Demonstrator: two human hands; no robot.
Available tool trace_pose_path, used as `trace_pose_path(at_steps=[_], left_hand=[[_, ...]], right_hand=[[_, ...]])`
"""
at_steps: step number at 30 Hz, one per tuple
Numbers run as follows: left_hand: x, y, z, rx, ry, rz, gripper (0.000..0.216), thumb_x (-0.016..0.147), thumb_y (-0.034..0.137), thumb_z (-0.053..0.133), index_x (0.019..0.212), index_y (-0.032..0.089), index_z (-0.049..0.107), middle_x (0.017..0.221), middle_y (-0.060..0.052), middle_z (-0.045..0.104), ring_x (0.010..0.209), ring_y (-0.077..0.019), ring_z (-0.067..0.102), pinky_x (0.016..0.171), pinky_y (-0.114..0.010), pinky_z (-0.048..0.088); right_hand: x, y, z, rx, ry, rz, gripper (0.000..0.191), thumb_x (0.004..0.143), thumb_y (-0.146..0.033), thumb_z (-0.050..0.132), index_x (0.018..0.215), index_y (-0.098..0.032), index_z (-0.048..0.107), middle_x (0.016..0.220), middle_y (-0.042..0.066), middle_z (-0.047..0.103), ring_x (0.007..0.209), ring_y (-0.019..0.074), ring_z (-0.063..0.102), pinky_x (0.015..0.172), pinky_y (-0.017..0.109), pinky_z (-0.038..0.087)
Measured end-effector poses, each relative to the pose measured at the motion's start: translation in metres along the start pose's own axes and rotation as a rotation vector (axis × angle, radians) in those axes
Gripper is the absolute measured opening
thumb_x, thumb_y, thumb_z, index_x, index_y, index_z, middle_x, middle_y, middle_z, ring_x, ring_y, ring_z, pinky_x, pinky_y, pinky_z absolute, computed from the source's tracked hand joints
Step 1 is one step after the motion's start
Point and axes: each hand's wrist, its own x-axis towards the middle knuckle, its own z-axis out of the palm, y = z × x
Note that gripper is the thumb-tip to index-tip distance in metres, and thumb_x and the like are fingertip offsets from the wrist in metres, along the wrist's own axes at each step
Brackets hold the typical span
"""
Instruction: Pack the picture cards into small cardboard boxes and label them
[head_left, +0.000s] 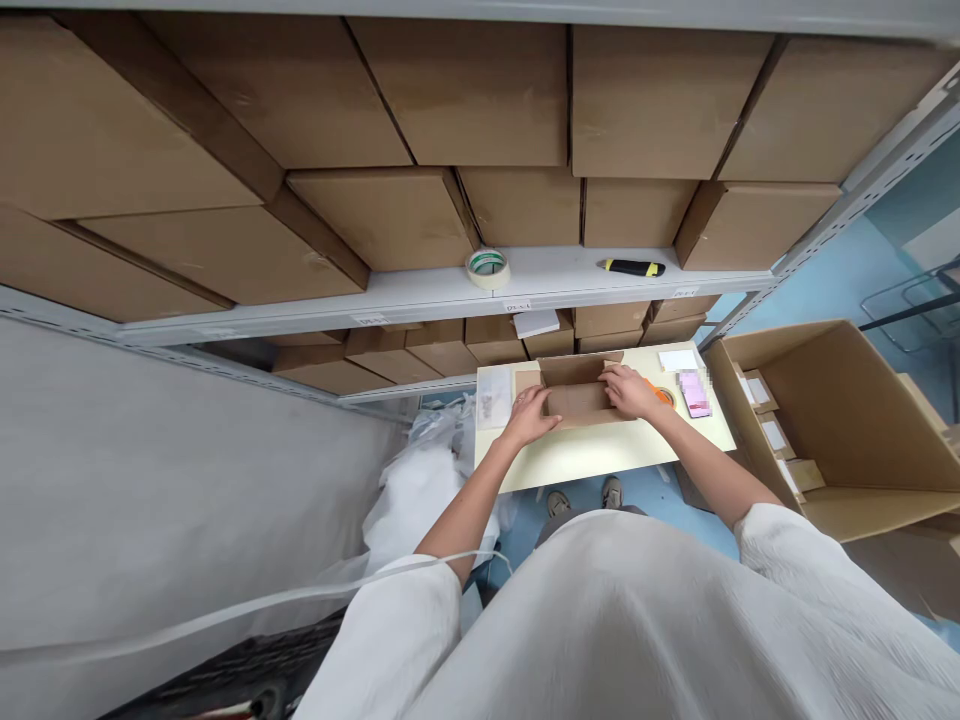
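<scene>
Open cardboard box: we see the small brown box (pixel 574 370) on the pale worktop (pixel 570 465), between the two hands, its inside visible from above.
Left hand: we find the left hand (pixel 531 415) at the box's left end, thumb spread from the fingers along the near edge; the grip is partly open, and we cannot tell whether it pinches the wall.
Right hand: we note the right hand (pixel 628 390) at the opposite end, its grip bent closed over the box's right edge.
Worktop, right side: beside the right hand we observe an orange item (pixel 663 394), partly hidden; farther right lies a phone (pixel 695 393) with a pink screen, and behind these a white paper (pixel 677 359).
Worktop, left side: we see a translucent packet (pixel 495 400) near the left edge.
Shelf: above the worktop, the grey shelf (pixel 420 290) carries closed cartons (pixel 461 100), a tape roll (pixel 488 268) and, to its right, a black-and-yellow utility knife (pixel 634 268).
Right of the worktop: we see a large open carton (pixel 862 420) containing smaller boxes with white labels.
Left of the worktop: we observe white plastic wrapping (pixel 420 500).
</scene>
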Motion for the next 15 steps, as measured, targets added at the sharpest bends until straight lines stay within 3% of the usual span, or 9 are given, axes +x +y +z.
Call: trace_pose_path(at_steps=[4,7,10,12,15], left_hand=[[0.001,-0.003,0.005,0.026,-0.008,0.026,0.085,0.078,0.048,0.085,0.154,0.023,0.058,0.165,-0.016,0.05,0.159,-0.0428,0.037,0.133,-0.057,0.03],[0.001,-0.006,0.007,0.034,-0.011,0.04,0.092,0.076,0.045,0.087,0.159,0.025,0.053,0.167,-0.016,0.049,0.16,-0.0424,0.036,0.134,-0.058,0.029],[0.0,-0.008,0.009,0.023,-0.007,0.047,0.095,0.074,0.041,0.089,0.16,0.024,0.052,0.167,-0.017,0.047,0.159,-0.0425,0.036,0.134,-0.058,0.029],[0.0,-0.009,0.01,-0.01,0.006,0.046,0.096,0.072,0.04,0.091,0.159,0.025,0.053,0.166,-0.016,0.048,0.159,-0.0425,0.036,0.133,-0.058,0.03],[0.0,-0.01,0.012,-0.065,0.024,0.043,0.099,0.07,0.04,0.094,0.159,0.027,0.054,0.165,-0.015,0.048,0.158,-0.0429,0.036,0.133,-0.058,0.031]], right_hand=[[0.012,-0.012,0.0,-0.04,-0.137,-0.126,0.039,0.103,-0.019,0.048,0.133,-0.023,0.074,0.142,0.013,0.069,0.13,0.0301,0.062,0.114,0.047,0.047],[0.012,-0.008,-0.003,-0.148,-0.094,0.009,0.035,0.107,-0.027,0.048,0.128,-0.019,0.074,0.134,0.019,0.07,0.125,0.0338,0.064,0.114,0.05,0.044],[0.007,0.007,-0.006,-0.2,-0.029,0.179,0.043,0.107,-0.038,0.053,0.14,-0.015,0.068,0.145,0.026,0.063,0.133,0.0409,0.059,0.118,0.058,0.039],[0.004,0.02,-0.005,-0.19,-0.07,0.226,0.064,0.101,-0.05,0.064,0.155,-0.018,0.058,0.164,0.025,0.05,0.145,0.0457,0.05,0.12,0.064,0.036],[0.005,0.036,0.0,-0.101,-0.169,0.237,0.113,0.078,-0.069,0.083,0.173,-0.031,0.034,0.184,0.014,0.018,0.158,0.0506,0.031,0.122,0.069,0.036]])
